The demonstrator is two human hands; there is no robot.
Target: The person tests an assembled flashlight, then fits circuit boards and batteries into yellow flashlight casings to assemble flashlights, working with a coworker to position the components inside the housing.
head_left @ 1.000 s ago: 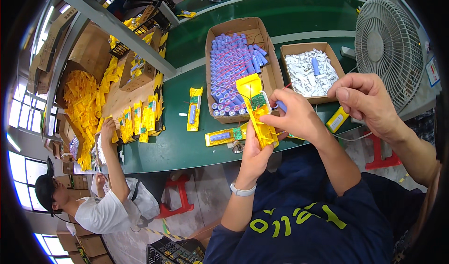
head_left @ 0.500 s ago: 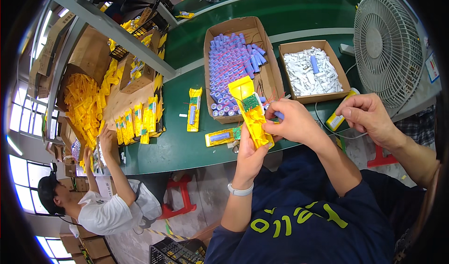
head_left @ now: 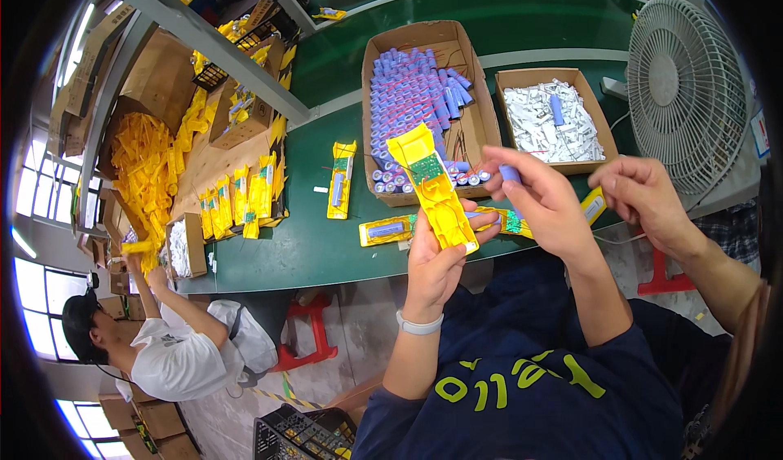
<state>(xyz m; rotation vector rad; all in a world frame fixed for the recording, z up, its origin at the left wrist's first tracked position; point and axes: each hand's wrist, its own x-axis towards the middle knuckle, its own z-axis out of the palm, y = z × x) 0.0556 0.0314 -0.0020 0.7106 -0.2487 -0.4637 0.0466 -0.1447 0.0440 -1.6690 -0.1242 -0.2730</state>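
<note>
In the head view, the yellow case (head_left: 440, 193) is gripped at its near end by the left hand (head_left: 434, 260), thumb over one edge, fingers beneath, its hollow side facing up. A green circuit board (head_left: 425, 168) is seen toward the end farthest from that hand. And up goes a purple battery (head_left: 510, 173), pinched in the fingers of the right hand (head_left: 548, 203), just right of the case and apart from it!

Beyond the left hand, more purple batteries (head_left: 404, 105) are packed in a cardboard box (head_left: 473, 68); beyond the right, white pieces (head_left: 542, 134) are heaped in a smaller box (head_left: 534, 77).

Danger here: the battery could be dropped if that pinch is loosened. The case, supported at one end only, could be tipped if the board is pressed. And a co-worker's hand (head_left: 648, 203) is seen close by on the right, its grip unclear; a knock could be caused by any crossing.
</note>
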